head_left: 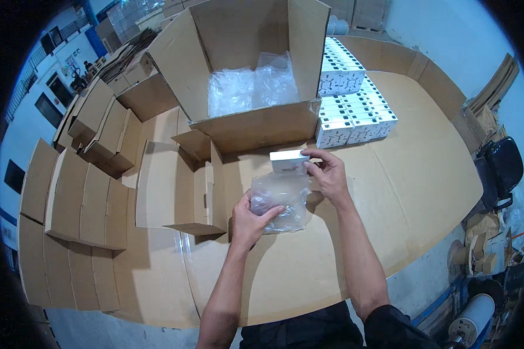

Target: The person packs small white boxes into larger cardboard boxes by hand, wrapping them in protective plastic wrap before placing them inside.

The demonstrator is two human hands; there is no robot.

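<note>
My left hand (255,222) is closed on a clear plastic bag (284,203), its thumb pressed across the front. In my right hand (328,176) a small white box (288,161) is pinched by its right end. The box sits upright at the bag's upper edge; whether its lower part is inside the bag, I cannot tell. Left of my hands stands a small cardboard carton (195,192) with raised flaps. Beyond them is a large open cardboard box (256,125) with a heap of clear plastic bags (250,90) in it.
Stacked white boxes (355,116) stand right of the large box. Several brown cartons (81,203) line the table's left side. Cardboard covers the table (425,192), with a raised cardboard edge at the back right. A black chair (499,168) is beyond the right edge.
</note>
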